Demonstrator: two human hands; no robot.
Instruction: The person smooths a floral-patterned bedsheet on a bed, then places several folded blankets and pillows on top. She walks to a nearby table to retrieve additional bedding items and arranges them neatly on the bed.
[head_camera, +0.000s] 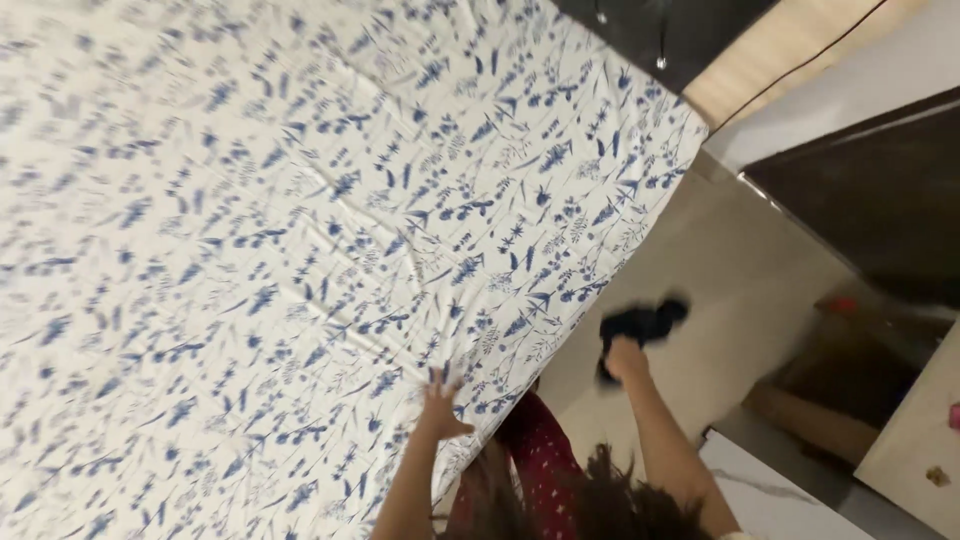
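Across the left and middle of the frame a bed (150, 420) is lying under a white sheet (280, 220) printed with blue leaves and sprigs, creased in long folds toward its lower edge. At the lower middle, the left hand (440, 405) is resting on the sheet near the bed's edge, its fingers (436, 378) released and spread flat on the fabric. Just right of it, over the pale floor (740, 290), the right hand (626, 358) is clenching a dark cloth (642, 324), blurred, which is hanging beside the mattress edge, apart from the sheet. At the far right a dark cabinet (880, 190) is standing against the wall, and a marble-patterned worktop (775, 500) is showing in the lower right corner.
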